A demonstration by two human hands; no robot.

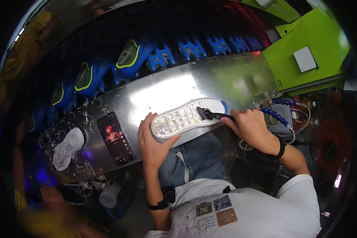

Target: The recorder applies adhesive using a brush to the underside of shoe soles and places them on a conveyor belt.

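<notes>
While the white shoe sole lies tread-up at the centre of the frame on the metal worktop, the left hand clamps its heel end, thumb over the near edge, fingers curled at the far side. The right hand is closed round the handle of a black brush, bristles on the tread near the toe. Short strokes along the grooves would likely work best, with the heel pinned firmly. A phone lies left of centre, another sole at the far left.
</notes>
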